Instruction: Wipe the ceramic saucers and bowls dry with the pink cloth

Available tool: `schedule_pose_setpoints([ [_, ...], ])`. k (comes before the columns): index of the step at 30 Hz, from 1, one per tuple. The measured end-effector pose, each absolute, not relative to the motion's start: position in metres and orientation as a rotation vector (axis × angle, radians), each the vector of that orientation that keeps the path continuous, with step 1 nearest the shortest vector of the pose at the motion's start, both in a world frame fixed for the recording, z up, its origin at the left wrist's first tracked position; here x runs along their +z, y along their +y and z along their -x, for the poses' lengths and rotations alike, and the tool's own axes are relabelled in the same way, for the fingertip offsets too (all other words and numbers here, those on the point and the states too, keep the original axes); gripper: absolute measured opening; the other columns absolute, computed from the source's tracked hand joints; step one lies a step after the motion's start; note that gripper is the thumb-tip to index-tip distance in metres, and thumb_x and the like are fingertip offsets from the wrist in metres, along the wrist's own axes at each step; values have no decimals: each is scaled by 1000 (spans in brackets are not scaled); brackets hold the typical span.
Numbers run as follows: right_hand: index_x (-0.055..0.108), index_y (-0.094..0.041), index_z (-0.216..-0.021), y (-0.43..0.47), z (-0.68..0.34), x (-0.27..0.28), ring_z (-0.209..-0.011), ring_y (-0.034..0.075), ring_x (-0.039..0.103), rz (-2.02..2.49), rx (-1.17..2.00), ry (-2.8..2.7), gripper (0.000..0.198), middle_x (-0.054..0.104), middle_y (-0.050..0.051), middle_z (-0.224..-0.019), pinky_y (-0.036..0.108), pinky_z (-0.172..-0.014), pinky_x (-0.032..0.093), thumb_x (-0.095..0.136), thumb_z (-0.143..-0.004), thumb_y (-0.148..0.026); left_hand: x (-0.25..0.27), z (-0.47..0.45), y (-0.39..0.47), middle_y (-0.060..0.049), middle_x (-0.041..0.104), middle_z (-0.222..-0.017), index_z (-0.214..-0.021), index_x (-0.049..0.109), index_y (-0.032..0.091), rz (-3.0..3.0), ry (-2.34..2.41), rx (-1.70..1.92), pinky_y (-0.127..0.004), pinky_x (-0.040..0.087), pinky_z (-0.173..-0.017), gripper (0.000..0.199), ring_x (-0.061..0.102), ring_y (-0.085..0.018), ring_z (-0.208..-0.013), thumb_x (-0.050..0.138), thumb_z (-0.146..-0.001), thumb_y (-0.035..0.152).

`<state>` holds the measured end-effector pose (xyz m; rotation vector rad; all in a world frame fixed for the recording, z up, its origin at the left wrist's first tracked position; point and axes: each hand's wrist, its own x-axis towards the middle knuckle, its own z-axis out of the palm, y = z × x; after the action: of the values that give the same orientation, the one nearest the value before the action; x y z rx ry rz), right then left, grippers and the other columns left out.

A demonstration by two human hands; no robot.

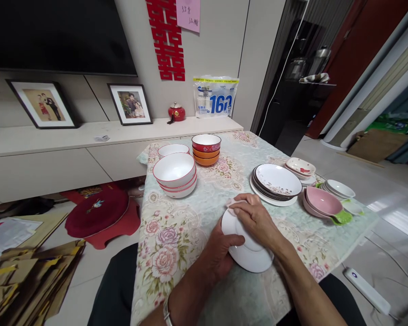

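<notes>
Low over the near part of the table, I hold a white dish (255,260) with its underside, marked by a foot ring, facing me. My left hand (221,249) is closed round its left edge, thumb lying across the underside. At the far rim my right hand (255,217) presses down with bent fingers on a pale, thin cloth or tissue (230,203), mostly covered by those fingers. Just beyond the right hand stands a stack of brown-edged plates (279,179). Red-rimmed white bowls (175,170) are stacked beyond the left hand.
A flowered tablecloth (166,253) covers the table. Orange and red bowls (206,156) stand at the back; pink bowls (323,201), small white bowls (340,188) and patterned dishes (301,166) sit at the right. A red stool (98,210) and flattened cardboard (30,280) lie left of the table.
</notes>
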<state>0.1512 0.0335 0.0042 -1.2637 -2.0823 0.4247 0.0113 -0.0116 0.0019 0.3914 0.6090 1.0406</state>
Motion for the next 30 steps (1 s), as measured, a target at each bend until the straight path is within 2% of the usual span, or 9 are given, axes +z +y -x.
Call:
schedule_pose_setpoints([
  [5, 76, -20, -105, 46, -177, -14, -94, 26, 56, 1545, 370, -1917, 27, 65, 10, -91, 42, -87, 45, 52, -95, -26, 2, -10, -11, -10, 74, -101, -124, 56, 14, -348, 650, 1068, -39, 50, -83, 77, 66, -30, -98, 69, -50, -2],
  [10, 75, -16, -105, 38, -169, -11, -95, 26, 56, 1476, 263, -1933, 25, 64, 11, -94, 43, -88, 45, 55, -91, -21, -5, -9, -10, -6, 68, -121, -142, 38, 28, -283, 630, 1185, -36, 51, -85, 94, 65, -24, -103, 76, -59, 3],
  [13, 74, -20, -103, 27, -153, 0, -99, 25, 56, 1258, 360, -1983, 22, 62, 9, -98, 40, -89, 46, 57, -90, -20, -6, -9, -9, -5, 66, -124, -145, 32, 32, -281, 611, 1199, -34, 51, -86, 100, 66, -22, -101, 75, -60, 1],
  [16, 72, -26, -108, 18, -139, 10, -100, 21, 55, 996, 558, -2103, 23, 62, 6, -103, 37, -88, 45, 55, -94, -20, -6, -10, -9, -5, 69, -115, -141, 39, 28, -314, 582, 1164, -31, 49, -85, 95, 67, -20, -97, 71, -58, -4],
  [19, 71, -28, -109, 19, -137, 13, -99, 21, 54, 916, 585, -2175, 26, 63, 4, -103, 38, -89, 43, 51, -96, -17, -4, -11, -10, -4, 71, -103, -132, 50, 23, -363, 577, 1121, -30, 48, -82, 82, 66, -21, -94, 68, -57, -4],
  [25, 76, -23, -97, 40, -166, -10, -98, 24, 55, 1280, 399, -1968, 23, 63, 8, -97, 41, -89, 44, 56, -89, -15, -2, -11, -10, -6, 70, -114, -135, 48, 25, -343, 594, 1128, -35, 48, -86, 87, 64, -26, -103, 65, -54, -3],
  [30, 76, -20, -93, 36, -172, -11, -94, 25, 57, 1445, 393, -1884, 22, 65, 9, -93, 42, -86, 46, 57, -85, -15, -4, -9, -8, -8, 71, -109, -125, 57, 18, -329, 594, 1146, -36, 47, -87, 74, 63, -27, -103, 65, -54, 0],
])
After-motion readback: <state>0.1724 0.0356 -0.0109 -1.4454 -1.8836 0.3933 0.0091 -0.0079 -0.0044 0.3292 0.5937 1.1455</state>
